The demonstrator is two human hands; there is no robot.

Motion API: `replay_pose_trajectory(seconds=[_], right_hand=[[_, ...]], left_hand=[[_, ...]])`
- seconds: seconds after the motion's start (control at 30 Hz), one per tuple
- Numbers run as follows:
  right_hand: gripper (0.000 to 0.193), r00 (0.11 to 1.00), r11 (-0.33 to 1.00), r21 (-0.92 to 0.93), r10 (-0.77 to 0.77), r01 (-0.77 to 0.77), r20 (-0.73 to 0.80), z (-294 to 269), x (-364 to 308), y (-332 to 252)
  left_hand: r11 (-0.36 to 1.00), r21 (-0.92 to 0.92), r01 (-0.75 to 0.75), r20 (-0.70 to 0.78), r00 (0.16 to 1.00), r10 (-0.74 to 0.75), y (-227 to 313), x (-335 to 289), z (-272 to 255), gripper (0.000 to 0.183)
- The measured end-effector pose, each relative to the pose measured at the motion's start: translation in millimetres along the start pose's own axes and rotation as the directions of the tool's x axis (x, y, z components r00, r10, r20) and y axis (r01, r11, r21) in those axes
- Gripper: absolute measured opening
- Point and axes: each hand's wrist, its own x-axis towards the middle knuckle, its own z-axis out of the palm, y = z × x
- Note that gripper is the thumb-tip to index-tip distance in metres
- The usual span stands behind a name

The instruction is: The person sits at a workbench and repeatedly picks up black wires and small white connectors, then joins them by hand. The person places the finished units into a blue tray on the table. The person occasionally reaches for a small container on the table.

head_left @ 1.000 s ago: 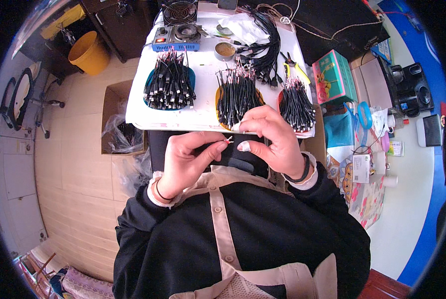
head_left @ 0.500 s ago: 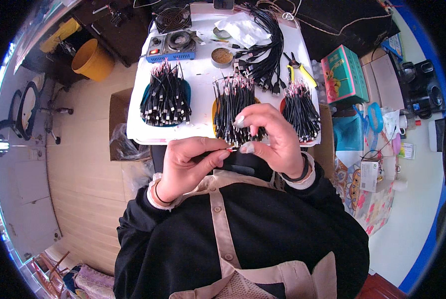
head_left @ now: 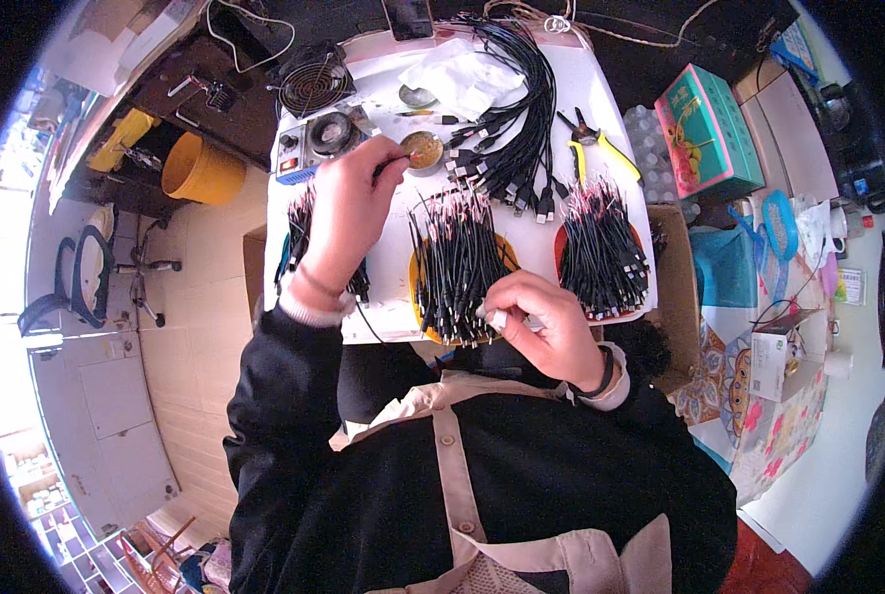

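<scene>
My left hand [head_left: 348,213] is closed around a thin black cable, its wire end dipping at the round tin [head_left: 440,160] of amber paste. The cable's tail [head_left: 371,325] hangs below my left wrist. My right hand [head_left: 549,322], with white covers on thumb and fingertip, pinches at the front of a bundle of black USB cables [head_left: 452,257] in a yellow tray [head_left: 508,249]. Whatever lies between those fingertips is too small to make out. A second cable bundle [head_left: 299,233] is partly hidden behind my left forearm; a third cable bundle [head_left: 601,247] stands in a red tray at right.
Behind the tin lie white tissue [head_left: 462,79] and a long sheaf of black cables [head_left: 532,109]. A blue soldering pot [head_left: 299,148] and a fan [head_left: 314,84] stand at back left. Yellow-handled wire cutters [head_left: 601,148] lie at right, beside a green box [head_left: 710,134].
My left hand has moved up and away from my chest to the tin, carrying the cable. My right hand has come lower, and its spread fingers have drawn together at the middle bundle.
</scene>
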Motion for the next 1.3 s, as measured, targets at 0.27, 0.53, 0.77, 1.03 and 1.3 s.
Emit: replay_pose_trajectory(seconds=[0.27,0.53,0.77,1.03,1.3], right_hand=[[0.009,0.996,0.998,0.032,0.055,-0.057,0.065,-4.0,0.3,2.1],[0.011,0.989,0.996,0.008,0.082,-0.084,0.121,-10.2,2.8,4.1],[0.012,0.990,0.996,0.024,0.078,-0.082,0.116,-11.0,1.6,4.2],[0.013,0.988,0.995,0.005,0.102,-0.103,0.116,-9.3,-4.1,-2.2],[0.012,0.977,0.998,0.005,0.061,-0.063,0.203,4.4,-6.2,-8.3]], left_hand=[[0.926,0.360,-0.112,0.245,0.969,0.022,-74.8,37.6,58.1,0.011],[0.881,0.444,-0.165,0.324,0.946,0.013,-88.7,51.3,80.1,0.010],[0.876,0.465,-0.131,0.338,0.940,-0.039,-87.2,53.5,89.1,0.010],[0.939,0.330,-0.094,0.190,0.981,0.032,-55.8,44.2,56.6,0.014],[0.991,0.083,0.108,-0.063,0.993,-0.103,-38.9,21.9,-14.0,0.012]])
